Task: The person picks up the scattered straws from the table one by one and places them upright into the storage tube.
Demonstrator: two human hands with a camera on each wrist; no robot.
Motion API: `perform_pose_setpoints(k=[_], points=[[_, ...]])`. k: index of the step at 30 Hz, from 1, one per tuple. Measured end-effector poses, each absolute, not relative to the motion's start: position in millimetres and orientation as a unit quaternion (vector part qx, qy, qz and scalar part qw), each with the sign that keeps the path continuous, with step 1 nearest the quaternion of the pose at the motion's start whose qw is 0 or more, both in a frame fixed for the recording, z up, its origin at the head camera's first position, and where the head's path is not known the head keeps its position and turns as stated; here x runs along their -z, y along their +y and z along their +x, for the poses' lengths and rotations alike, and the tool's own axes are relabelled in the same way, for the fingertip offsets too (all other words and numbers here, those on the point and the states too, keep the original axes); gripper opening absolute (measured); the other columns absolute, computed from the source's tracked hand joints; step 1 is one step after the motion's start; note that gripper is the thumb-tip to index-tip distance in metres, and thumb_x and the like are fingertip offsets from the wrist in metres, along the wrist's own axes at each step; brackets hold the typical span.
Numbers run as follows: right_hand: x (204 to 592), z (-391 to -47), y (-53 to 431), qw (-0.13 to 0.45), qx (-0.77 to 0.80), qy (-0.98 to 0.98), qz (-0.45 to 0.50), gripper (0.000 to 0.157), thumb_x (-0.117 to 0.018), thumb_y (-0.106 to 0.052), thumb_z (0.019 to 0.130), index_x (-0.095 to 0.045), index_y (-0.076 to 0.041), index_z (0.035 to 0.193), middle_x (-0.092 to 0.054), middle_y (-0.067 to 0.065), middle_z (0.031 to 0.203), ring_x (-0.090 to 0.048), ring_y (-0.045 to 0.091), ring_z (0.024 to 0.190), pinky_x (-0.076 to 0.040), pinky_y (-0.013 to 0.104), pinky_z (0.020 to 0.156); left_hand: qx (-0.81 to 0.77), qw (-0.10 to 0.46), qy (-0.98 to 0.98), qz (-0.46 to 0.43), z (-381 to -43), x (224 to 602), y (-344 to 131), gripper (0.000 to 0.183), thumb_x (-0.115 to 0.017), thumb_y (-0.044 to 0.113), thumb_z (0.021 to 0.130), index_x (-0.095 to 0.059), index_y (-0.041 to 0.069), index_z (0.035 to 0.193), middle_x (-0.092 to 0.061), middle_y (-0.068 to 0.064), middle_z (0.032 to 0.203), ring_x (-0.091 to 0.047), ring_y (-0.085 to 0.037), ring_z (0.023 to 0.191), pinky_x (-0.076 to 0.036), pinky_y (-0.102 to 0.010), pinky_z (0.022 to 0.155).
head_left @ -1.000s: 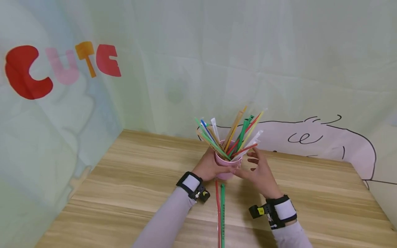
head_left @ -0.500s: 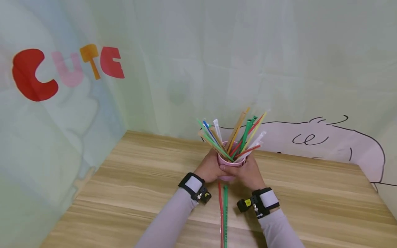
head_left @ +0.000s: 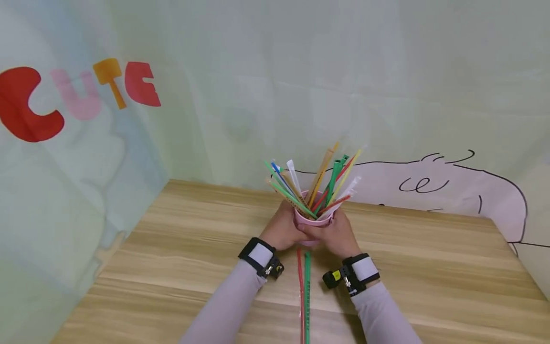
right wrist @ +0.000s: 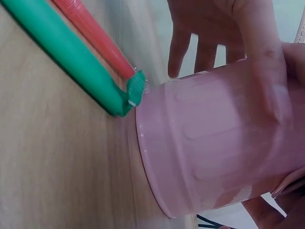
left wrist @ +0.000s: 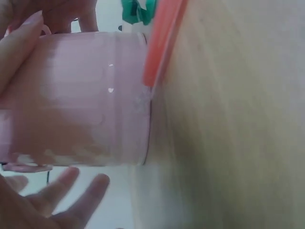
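Note:
Both hands hold a small pink bucket (head_left: 308, 242) from opposite sides. My left hand (head_left: 281, 230) grips its left side, and its thumb lies across the front wall in the right wrist view. On the other side my right hand (head_left: 339, 235) is wrapped round the wall, its thumb near the left one. The bucket is upright, its base close to the tabletop. Several wrapped drinking straws (head_left: 331, 184) fan out above its rim in many colours. In front lie a red straw (head_left: 301, 286) and a green straw (head_left: 307, 291), their far ends near the bucket's base.
The wood-grain table (head_left: 189, 267) extends to both sides of the arms. A pale cloth backdrop (head_left: 266, 95) hangs close behind the bucket, and the straw tips stand near it. Coloured letters (head_left: 109, 76) mark the left cloth wall.
A second ago the right hand was at the bucket with its fingers spread off the wall; it has since closed round the right side. The left hand keeps its hold. The view has shifted slightly.

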State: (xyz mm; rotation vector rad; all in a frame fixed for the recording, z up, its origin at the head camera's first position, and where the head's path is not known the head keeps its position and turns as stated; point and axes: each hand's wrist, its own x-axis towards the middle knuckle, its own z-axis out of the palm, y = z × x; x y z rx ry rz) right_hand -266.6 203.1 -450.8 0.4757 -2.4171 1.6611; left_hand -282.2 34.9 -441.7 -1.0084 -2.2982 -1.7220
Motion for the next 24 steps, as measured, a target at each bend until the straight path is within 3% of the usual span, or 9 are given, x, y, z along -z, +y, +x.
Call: perform_pose_setpoints(k=[6, 10, 14, 20, 24], points=[[442.2, -259.8, 198.5, 0.077, -0.558, -0.811, 0.155, 0.078, -0.086, -0.02, 0.073, -0.045, -0.011, 0.138, -0.059, 0.009, 0.128, -0.05, 0.021, 0.116, -0.038, 0.053, 0.102, 0.429, 0.074, -0.882, -0.182, -274.0, 460.4, 19.4, 0.092, -0.086, 0.046, 0.064, -0.04, 0.008, 0.135, -0.048, -0.009, 0.124, -0.046, -0.019, 0.107, -0.048, -0.04, 0.091], [432.0, -253.0, 196.5, 0.081, -0.567, -0.806, 0.151, 0.075, -0.086, -0.013, 0.071, -0.047, -0.005, 0.135, -0.06, 0.015, 0.124, -0.052, 0.025, 0.114, -0.037, 0.056, 0.102, 0.366, 0.057, -0.917, -0.148, -249.9, 459.0, 12.7, 0.062, -0.08, 0.036, 0.071, -0.049, 0.003, 0.114, -0.052, -0.008, 0.099, -0.05, -0.02, 0.083, -0.05, -0.035, 0.068], [444.6, -263.9, 200.9, 0.081, -0.565, -0.807, 0.15, 0.075, -0.088, -0.019, 0.07, -0.049, -0.014, 0.134, -0.062, 0.005, 0.122, -0.054, 0.017, 0.111, -0.039, 0.052, 0.102, 0.325, 0.017, -0.928, -0.183, -225.4, 461.7, 15.7, 0.047, -0.077, 0.031, 0.074, -0.051, 0.006, 0.104, -0.05, -0.003, 0.084, -0.05, -0.017, 0.068, -0.045, -0.03, 0.054], [460.4, -276.6, 205.2, 0.084, -0.554, -0.815, 0.15, 0.078, -0.089, -0.034, 0.067, -0.049, -0.026, 0.134, -0.062, -0.004, 0.121, -0.054, 0.011, 0.11, -0.04, 0.05, 0.101, 0.272, -0.028, -0.936, -0.221, -199.9, 466.1, 25.4, 0.07, -0.077, 0.032, 0.071, -0.047, -0.001, 0.124, -0.058, -0.005, 0.095, -0.054, -0.015, 0.073, -0.05, -0.031, 0.06], [460.3, -276.4, 206.1, 0.082, -0.553, -0.816, 0.148, 0.079, -0.089, -0.037, 0.067, -0.048, -0.029, 0.135, -0.061, -0.006, 0.121, -0.053, 0.01, 0.109, -0.04, 0.05, 0.1, 0.272, -0.044, -0.934, -0.228, -194.3, 467.4, 30.9, 0.066, -0.078, 0.028, 0.068, -0.046, 0.003, 0.12, -0.055, -0.005, 0.094, -0.052, -0.015, 0.067, -0.048, -0.03, 0.056]])
